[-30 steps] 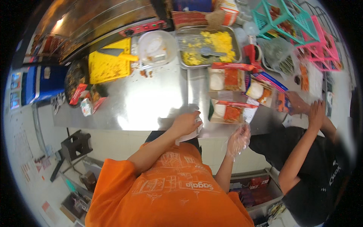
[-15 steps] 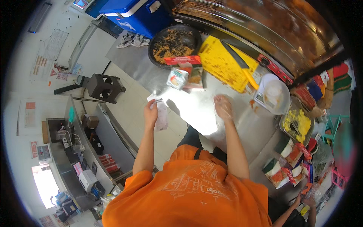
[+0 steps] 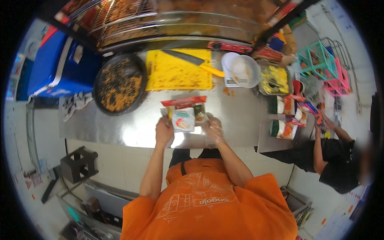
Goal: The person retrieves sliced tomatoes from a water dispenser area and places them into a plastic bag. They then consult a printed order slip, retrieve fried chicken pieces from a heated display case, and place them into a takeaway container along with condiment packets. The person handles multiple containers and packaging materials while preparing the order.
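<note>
Box (image 3: 185, 101) bearing a white packet (image 3: 183, 120), between my hands at the counter (image 3: 236, 138). Left hand (image 3: 164, 131) curls closed on its edge; gloved right hand (image 3: 214, 130) meets the opposite side, grip blurred, I cannot tell. Probably light, bendable; support both sides.

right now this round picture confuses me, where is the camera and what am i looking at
A fisheye camera on a person's head looks down, bending straight edges. There is no machine, just the person's left hand and right hand, the right in clear plastic. They are either side of a red-topped cardboard box with a white packet; blur hides the exact grip. On the shiny metal table lie a round black pan and a yellow rectangular board bearing a knife.
</note>
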`<state>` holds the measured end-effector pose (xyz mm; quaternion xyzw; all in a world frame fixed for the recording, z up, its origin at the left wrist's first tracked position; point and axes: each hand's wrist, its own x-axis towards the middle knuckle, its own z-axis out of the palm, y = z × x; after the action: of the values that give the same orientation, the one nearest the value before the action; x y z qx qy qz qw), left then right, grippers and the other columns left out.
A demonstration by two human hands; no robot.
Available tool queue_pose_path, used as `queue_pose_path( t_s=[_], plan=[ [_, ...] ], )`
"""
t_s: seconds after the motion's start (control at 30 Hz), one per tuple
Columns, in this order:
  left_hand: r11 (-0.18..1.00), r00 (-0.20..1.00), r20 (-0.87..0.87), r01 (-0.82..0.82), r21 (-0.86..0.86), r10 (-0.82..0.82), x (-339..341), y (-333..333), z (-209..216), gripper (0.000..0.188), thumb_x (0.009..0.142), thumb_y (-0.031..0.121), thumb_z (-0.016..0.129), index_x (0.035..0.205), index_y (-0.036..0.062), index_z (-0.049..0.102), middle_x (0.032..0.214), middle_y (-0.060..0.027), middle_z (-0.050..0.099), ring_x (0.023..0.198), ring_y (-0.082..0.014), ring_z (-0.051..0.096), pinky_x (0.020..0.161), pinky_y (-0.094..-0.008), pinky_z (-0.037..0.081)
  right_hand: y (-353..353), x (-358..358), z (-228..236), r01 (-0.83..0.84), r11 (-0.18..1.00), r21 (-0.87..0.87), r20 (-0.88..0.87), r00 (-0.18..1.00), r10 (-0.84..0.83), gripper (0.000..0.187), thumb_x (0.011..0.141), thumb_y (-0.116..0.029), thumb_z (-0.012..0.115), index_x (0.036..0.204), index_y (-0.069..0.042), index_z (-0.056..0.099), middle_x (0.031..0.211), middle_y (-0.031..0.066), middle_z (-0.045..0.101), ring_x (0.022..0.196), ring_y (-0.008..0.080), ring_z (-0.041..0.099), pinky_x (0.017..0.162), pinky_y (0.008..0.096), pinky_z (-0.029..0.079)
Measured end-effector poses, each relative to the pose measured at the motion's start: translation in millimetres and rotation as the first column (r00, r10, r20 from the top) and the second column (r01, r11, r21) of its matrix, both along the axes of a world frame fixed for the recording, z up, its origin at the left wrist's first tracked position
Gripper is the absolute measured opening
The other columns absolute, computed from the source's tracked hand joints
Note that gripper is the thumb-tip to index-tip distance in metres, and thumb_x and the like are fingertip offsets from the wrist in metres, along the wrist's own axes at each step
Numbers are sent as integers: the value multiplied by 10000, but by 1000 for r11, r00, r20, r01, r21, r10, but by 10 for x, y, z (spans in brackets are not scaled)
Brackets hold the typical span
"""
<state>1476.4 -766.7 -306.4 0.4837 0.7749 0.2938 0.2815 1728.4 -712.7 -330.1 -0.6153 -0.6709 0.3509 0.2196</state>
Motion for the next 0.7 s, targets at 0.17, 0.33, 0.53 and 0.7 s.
queue_pose_path(
  t_s=[0.17, 0.33, 0.53, 0.7],
  plan=[
    [950, 939, 163, 283, 131, -302, 1744, 473, -119, 386, 834, -4, 587, 1218, -24, 618, 1097, -281, 632, 1048, -469, 612, 935, -530, 502, -218, 1770, 0, 291, 956, 40, 357, 889, -286, 313, 955, -247, 585, 1049, 33, 690, 1056, 243, 709, 935, 365, 691, 829, 495, 540],
    [915, 907, 165, 399, -51, -387, 3220, 1038, -272, 471, 866, 129, 628, 1318, 8, 577, 1244, -266, 621, 1115, -439, 622, 961, -510, 517, 122, 3104, 497, 417, 909, 5, 361, 847, -390, 357, 967, -290, 614, 1104, 27, 703, 1099, 230, 718, 980, 407, 685, 885, 455, 537],
    [924, 957, 12, 283, -257, -289, 3037, 1527, 62, 545, 870, 353, 690, 1308, 38, 609, 1232, -229, 651, 1126, -389, 647, 937, -492, 535, 635, 2933, 1414, 539, 838, 85, -282, 820, -498, 392, 990, -304, 607, 1160, 37, 698, 1061, 210, 733, 998, 302, 711, 896, 405, 540],
    [990, 959, -250, 112, -91, -131, 2033, 2769, 495, 629, 847, 470, 694, 1286, 24, 631, 1143, -222, 704, 1078, -377, 680, 952, -478, 528, 1225, 1633, 852, 95, 860, -502, -657, 605, -450, 458, 994, -262, 612, 1345, 23, 539, 1112, 147, 680, 941, 248, 693, 818, 362, 562]
  ],
)
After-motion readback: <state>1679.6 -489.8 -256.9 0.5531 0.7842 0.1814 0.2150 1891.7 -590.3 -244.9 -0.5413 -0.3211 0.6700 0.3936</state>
